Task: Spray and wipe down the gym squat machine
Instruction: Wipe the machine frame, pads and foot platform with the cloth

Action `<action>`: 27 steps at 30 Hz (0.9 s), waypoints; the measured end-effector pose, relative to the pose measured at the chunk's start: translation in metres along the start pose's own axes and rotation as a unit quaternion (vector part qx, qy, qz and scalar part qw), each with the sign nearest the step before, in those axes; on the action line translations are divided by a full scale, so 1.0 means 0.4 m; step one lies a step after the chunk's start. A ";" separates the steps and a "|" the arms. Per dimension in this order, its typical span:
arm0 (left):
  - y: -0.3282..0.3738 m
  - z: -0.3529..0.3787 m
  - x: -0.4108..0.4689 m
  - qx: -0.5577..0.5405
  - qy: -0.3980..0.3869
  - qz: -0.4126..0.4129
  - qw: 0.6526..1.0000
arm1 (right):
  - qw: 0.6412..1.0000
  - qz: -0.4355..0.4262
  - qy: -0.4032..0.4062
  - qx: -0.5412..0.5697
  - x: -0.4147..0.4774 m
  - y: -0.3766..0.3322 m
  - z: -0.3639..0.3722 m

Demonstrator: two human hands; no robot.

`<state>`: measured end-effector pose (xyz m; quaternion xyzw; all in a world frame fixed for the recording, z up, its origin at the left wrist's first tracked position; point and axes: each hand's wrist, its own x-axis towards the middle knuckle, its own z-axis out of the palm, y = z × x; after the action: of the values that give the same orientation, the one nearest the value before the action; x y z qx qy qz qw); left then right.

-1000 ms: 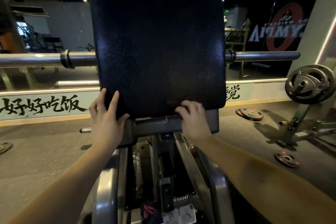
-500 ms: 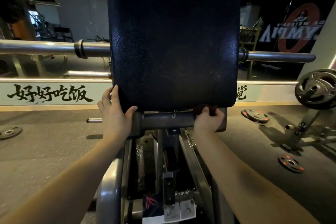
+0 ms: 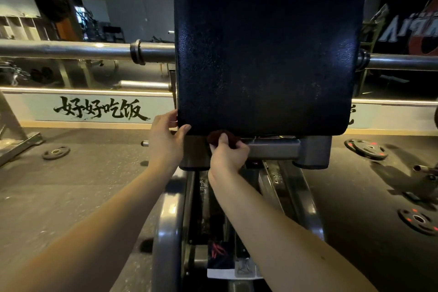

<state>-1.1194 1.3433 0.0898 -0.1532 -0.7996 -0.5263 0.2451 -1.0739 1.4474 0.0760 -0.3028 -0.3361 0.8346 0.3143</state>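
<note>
Head view, the only one:
- squat machine [image 3: 168,220] dead ahead, its black back pad [image 3: 265,50] upright and filling the upper middle of frame
- left hand [image 3: 166,140] grips the pad's lower left corner: fingers [image 3: 169,117] curl round the side edge, thumb lies on the front face
- right hand [image 3: 227,154] sits just beside it and pinches a dark red cloth [image 3: 219,136], bunched up between thumb and curled fingers
- cloth touches the pad's bottom edge, right where it meets the grey crossbar [image 3: 275,148] below

Key relation:
- the bottom edge runs left to right
- cloth sits near its left end, so nearly all of the edge lies to the right of the right hand's fingers
- right hand is the nearer one and already has the cloth; my read is a rightward stroke along the seam while the left hand steadies the pad

Hard to see:
- top of the pad is cut off by the frame
- no spray bottle in view
- pad surface is dark with glints; can't tell wet from dry
- most of the cloth is hidden behind the right hand
- right fingertips are tucked out of sight
- label [image 3: 227,261] at the machine's base is too small to read

Around:
- steel bar [image 3: 83,51] runs behind the pad
- weight plates [image 3: 366,149] lie on the floor [image 3: 71,197]
</note>
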 end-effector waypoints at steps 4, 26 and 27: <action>-0.008 -0.019 0.018 -0.003 -0.014 -0.014 1.000 | 0.999 0.029 -0.036 -0.024 -0.006 0.030 0.020; -0.117 -0.008 -0.088 0.013 -0.153 -0.126 0.980 | 0.742 -0.395 -0.231 -0.490 0.075 0.088 -0.099; -0.126 -0.001 -0.084 0.006 -0.156 -0.115 0.981 | 0.731 -0.406 -0.224 -0.500 0.087 0.104 -0.088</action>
<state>-1.1169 1.3232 0.0327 -0.1391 -0.8434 -0.5159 0.0560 -1.0838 1.4617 0.0137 -0.0551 -0.8566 0.3826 0.3419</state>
